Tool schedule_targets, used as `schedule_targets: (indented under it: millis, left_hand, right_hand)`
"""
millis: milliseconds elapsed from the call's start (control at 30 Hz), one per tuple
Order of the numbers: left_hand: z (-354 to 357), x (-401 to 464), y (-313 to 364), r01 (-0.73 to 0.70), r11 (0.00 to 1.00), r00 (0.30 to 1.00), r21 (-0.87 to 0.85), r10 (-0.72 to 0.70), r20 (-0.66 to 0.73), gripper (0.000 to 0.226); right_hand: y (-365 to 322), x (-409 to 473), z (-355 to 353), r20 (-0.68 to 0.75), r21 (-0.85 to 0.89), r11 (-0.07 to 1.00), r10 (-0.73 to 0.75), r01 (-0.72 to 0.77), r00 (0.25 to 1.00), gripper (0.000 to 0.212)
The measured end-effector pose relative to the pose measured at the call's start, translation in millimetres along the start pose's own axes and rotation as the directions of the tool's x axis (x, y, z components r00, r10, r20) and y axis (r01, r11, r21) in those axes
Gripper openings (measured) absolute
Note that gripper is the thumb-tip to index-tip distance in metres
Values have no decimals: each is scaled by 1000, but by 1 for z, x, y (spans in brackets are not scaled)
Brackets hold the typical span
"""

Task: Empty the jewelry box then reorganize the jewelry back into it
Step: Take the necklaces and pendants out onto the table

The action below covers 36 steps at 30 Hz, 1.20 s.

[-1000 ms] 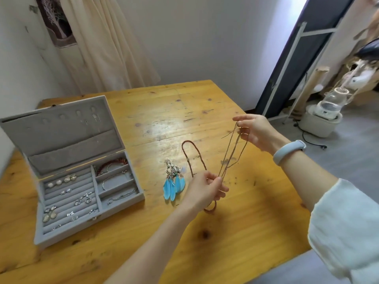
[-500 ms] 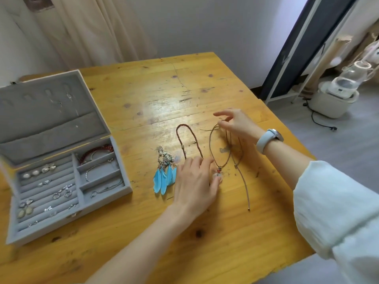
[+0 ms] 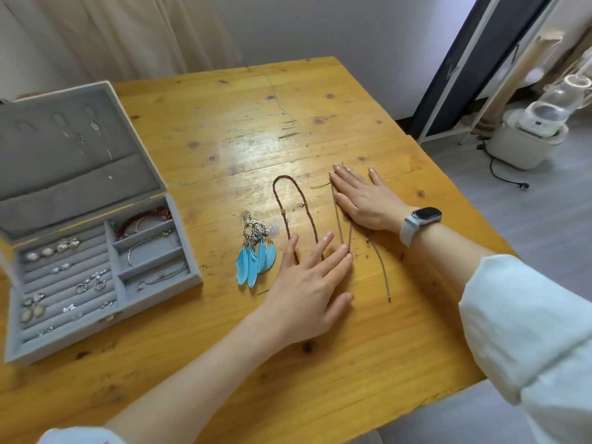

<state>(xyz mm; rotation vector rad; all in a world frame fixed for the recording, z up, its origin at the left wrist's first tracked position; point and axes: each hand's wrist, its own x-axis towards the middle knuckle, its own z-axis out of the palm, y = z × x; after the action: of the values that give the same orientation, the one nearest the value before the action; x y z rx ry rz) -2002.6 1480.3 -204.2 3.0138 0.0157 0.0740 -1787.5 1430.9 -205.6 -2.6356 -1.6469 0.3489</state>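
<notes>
An open grey jewelry box (image 3: 153, 302) stands on the left of the wooden table (image 3: 224, 129), with rings, earrings, a red bead bracelet (image 3: 141, 217) and thin silver chains in its compartments. Blue feather earrings (image 3: 254, 257) lie right of the box. A brown braided cord necklace (image 3: 282, 200) lies beside them. A thin tan cord necklace (image 3: 381, 267) is stretched out on the table. My left hand (image 3: 307, 290) lies flat with fingers spread over its lower end. My right hand (image 3: 362, 197) lies flat, palm down, on its upper part.
The table's right edge (image 3: 448, 174) drops to a grey floor. A white appliance (image 3: 528, 136) with a cable stands on the floor at the right, next to a dark panel in a white frame (image 3: 455, 68). A beige curtain (image 3: 112, 36) hangs behind the table.
Both hands held the tan cord necklace up in the air a second ago. They have lowered it onto the table and now press flat on it with fingers spread.
</notes>
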Motion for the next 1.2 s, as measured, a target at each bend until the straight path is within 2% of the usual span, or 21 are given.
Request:
schedule_targets:
  millis: [167,267,433,600,700,833,1000,1100,1200]
  left_hand:
    - [-1,-2,6,19,1000,999,-15,-18,49,67]
    - [-2,-2,9,26,999,999,-32,-25,42,67]
    - [-7,1,0,54,991,993,-122,-66,-102,56]
    - [-31,-1,-38,125,990,956,-66,-138,-259,42]
    - [-61,-9,-76,214,977,906,-13,-204,-371,38]
    - [-100,-35,-135,354,934,846,60,-292,-445,43]
    - [-137,-76,-196,543,838,684,54,-405,-607,34]
    - [-151,-95,-228,685,722,606,96,-491,-626,47]
    - [-155,-109,-250,792,603,550,94,-638,-540,60]
  right_hand:
    - [-1,5,-5,24,-15,1000,-20,20,1000,51]
    - [-4,3,-8,8,74,997,-24,23,1000,49]
    - [-21,-1,-23,-195,234,969,-31,77,980,42]
    - [-57,7,-53,-365,343,921,-52,187,929,32]
    - [-89,21,-71,-424,395,880,-79,263,902,31]
    - [-141,43,-96,-511,446,824,-84,348,855,33]
    - [-210,72,-112,-546,441,793,-135,421,827,30]
    - [-247,90,-108,-518,467,781,-137,413,844,27]
    - [-277,106,-101,-489,478,802,-95,358,867,24]
